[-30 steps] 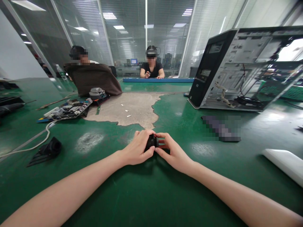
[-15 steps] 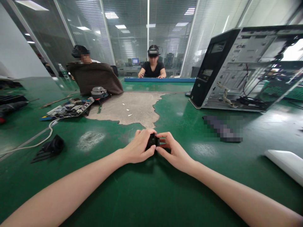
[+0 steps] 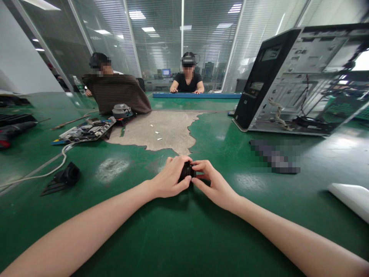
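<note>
A small black cylinder with ringed edges, lens-like in shape [image 3: 186, 171], is held between both hands just above the green table. My left hand [image 3: 172, 177] wraps its left side, fingers over the top and thumb along the near side, hiding much of it. On its right end, my right hand [image 3: 211, 184] grips the rim with thumb and fingertips, the fingers curved. Whether the cylinder is one piece or two joined parts I cannot tell.
An opened computer case [image 3: 265, 80] stands at right, near a blurred dark object [image 3: 273, 157] and a white object [image 3: 351, 198]. Leftward lie a black plastic part [image 3: 67, 176], a circuit board [image 3: 86, 130] and a white cable [image 3: 65, 156]. Two people sit across the table [image 3: 184, 238].
The view has shifted slightly. Both hands keep their hold on the black cylinder, with only a slight change in the right fingers.
</note>
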Motion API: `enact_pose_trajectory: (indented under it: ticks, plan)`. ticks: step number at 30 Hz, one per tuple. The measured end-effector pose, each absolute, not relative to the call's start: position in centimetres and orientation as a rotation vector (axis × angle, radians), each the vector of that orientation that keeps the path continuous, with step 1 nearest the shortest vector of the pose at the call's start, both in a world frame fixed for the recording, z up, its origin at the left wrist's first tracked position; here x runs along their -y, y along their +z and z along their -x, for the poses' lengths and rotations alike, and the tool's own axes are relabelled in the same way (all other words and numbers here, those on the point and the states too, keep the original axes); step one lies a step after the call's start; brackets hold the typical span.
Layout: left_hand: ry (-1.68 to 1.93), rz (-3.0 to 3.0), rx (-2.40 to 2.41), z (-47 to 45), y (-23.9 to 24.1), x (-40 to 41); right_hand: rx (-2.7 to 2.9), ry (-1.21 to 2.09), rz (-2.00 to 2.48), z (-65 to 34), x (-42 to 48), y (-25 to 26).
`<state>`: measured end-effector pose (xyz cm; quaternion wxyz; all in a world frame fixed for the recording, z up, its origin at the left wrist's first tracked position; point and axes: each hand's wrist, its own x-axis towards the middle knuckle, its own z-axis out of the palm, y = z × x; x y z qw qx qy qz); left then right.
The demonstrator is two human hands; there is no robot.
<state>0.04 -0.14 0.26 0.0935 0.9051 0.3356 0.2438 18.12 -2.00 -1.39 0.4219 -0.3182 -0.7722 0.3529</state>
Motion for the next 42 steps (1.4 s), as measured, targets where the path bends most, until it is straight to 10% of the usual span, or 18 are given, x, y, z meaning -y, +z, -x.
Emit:
enact_pose_trajectory:
  ticks: [42]
  plan:
    - [0.766, -2.318, -1.345, 0.1, -1.4, -1.9, 2.007, 0.387, 1.367, -19.5, 1.7, -1.8]
